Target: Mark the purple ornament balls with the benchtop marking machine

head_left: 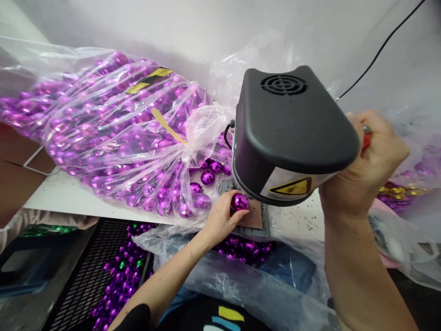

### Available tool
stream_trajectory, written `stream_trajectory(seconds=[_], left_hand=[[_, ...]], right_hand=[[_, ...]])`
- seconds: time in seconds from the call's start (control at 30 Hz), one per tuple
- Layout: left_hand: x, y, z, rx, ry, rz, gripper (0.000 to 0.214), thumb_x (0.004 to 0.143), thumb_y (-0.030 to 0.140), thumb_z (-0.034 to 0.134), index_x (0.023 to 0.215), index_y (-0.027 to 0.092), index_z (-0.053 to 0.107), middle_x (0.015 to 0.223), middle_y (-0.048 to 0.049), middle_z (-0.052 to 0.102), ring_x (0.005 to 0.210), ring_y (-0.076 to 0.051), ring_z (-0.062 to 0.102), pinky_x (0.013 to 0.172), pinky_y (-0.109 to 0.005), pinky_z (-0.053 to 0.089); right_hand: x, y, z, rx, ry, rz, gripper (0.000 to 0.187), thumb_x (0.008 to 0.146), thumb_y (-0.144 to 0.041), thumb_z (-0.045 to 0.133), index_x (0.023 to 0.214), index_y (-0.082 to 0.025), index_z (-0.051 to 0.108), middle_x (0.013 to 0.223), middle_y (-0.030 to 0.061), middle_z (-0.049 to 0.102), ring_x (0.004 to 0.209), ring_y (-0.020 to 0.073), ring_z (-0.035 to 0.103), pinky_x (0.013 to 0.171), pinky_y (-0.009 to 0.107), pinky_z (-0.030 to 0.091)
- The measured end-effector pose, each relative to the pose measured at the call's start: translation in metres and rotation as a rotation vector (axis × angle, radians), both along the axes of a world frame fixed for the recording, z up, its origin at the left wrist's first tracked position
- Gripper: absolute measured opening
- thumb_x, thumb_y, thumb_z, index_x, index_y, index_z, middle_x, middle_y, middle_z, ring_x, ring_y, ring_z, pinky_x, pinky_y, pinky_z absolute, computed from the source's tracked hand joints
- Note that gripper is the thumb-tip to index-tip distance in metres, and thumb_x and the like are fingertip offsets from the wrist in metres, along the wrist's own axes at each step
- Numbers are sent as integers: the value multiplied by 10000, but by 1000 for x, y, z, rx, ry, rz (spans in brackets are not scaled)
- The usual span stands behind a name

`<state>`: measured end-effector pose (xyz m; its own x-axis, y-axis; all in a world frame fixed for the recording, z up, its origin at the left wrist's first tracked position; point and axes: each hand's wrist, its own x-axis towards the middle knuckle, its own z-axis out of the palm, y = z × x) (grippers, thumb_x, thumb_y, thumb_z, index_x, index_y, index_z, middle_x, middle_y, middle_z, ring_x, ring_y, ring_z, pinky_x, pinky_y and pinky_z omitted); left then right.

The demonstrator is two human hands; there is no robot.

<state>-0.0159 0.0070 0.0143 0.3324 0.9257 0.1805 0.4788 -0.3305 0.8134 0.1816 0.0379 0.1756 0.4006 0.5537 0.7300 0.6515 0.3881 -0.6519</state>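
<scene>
Left grip (223, 215) pinches one purple ball (240, 201); right grip (375, 158), partly hidden, seemingly clasps one black machine (292, 122).

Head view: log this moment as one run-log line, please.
Left hand: holds purple faceted ball at brown board | Right hand: at black housing, grip partly hidden | Nearby: clear bag of purple balls

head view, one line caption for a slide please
Left hand holds a faceted purple ball, right hand grips a red handle beside a black machine, near a bag of more.
</scene>
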Motion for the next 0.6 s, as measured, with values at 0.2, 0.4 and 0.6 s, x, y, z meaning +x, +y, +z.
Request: stream_trajectory(seconds=[0.2,0.4,0.6], left_hand=[[21,-6,-11,163,92,73,347,819,316,737,1124,199,619,1182,-107,647,1131,-279,595,977,-434,481],[27,-3,-20,134,117,104,331,827,384,718,1108,223,650,1155,-97,657,1155,-303,572,1046,-515,419],[18,-5,-20,115,111,53,360,884,423,646,1180,220,634,1191,-108,652,1172,-303,559,1108,-550,363]], right_hand=[[2,-1,-2,14,-18,16,448,926,-490,481,682,-113,479,562,-62,299,572,5,295,568,207,222],[3,-4,-1,10,-51,24,361,937,-385,495,712,-103,494,566,-68,333,577,-11,311,589,194,242],[2,-5,-1,0,-96,-31,376,947,-393,474,731,-91,534,587,-52,376,604,1,335,599,190,263]])
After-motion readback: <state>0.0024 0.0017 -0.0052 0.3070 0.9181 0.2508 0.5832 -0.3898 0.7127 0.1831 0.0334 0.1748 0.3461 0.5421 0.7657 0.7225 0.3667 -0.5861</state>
